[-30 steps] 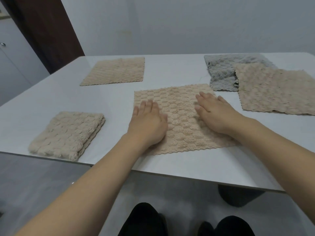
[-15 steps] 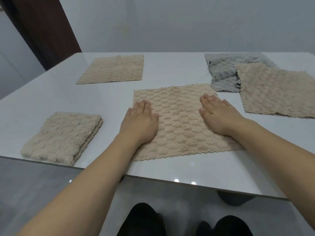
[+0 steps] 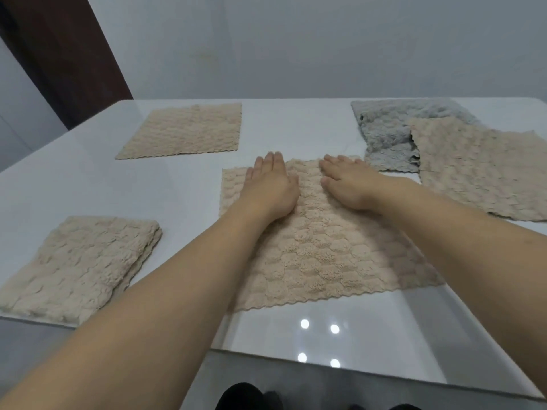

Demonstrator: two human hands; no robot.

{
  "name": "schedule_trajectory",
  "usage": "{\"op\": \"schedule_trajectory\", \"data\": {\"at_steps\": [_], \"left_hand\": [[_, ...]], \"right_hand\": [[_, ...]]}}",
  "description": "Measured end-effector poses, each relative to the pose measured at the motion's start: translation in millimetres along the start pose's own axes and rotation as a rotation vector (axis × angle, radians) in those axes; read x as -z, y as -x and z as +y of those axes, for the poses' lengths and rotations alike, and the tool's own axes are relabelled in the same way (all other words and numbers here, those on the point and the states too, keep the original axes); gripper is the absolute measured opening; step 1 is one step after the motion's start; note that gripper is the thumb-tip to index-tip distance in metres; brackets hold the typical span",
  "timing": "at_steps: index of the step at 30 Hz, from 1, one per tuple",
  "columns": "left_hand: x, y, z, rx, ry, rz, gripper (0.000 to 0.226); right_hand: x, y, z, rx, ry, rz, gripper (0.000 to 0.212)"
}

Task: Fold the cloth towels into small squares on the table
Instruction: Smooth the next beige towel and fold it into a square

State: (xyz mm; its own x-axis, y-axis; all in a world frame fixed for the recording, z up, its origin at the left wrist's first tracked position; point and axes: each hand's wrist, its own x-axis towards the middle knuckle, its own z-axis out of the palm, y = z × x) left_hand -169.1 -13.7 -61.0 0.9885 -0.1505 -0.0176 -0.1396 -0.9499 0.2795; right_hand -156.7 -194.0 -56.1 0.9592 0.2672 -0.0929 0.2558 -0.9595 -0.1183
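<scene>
Head view: the flat beige towel (image 3: 319, 250) lies at centre on the worktop (image 3: 88, 184), running from 6 o'clock near the edge toward 12. Both hands rest on its far part at 12 o'clock, fingers straight and flat, gripping nothing: left hand (image 3: 270, 187) toward the far-left corner, right hand (image 3: 344, 184) just beside it. Likely next, the far edge gets lifted toward 6 o'clock. A folded towel (image 3: 80, 264) sits at 9 o'clock.

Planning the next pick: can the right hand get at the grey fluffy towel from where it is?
Probably yes. The right hand lies flat on the middle beige towel, beside the grey fluffy towel. Nothing stands between; only the beige towel on the right overlaps its far side.
</scene>
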Motion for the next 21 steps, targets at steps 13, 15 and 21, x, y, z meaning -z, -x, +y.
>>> {"op": "schedule_trajectory", "data": {"at_steps": [13,15,21], "left_hand": [[-11.3,-9.2,-24.7,0.006,-0.089,0.012,0.063],[-8.6,-9.0,-35.7,0.028,-0.101,0.011,0.064],[-1.4,2.0,-65.5,0.103,-0.103,0.016,0.065]], "right_hand": [[-18.1,-8.7,11.6,-0.011,-0.016,0.074,0.054],[-17.9,-9.0,11.7,-0.015,-0.021,0.075,0.054],[-16.6,-8.9,22.5,-0.035,-0.012,0.076,0.054]]}}
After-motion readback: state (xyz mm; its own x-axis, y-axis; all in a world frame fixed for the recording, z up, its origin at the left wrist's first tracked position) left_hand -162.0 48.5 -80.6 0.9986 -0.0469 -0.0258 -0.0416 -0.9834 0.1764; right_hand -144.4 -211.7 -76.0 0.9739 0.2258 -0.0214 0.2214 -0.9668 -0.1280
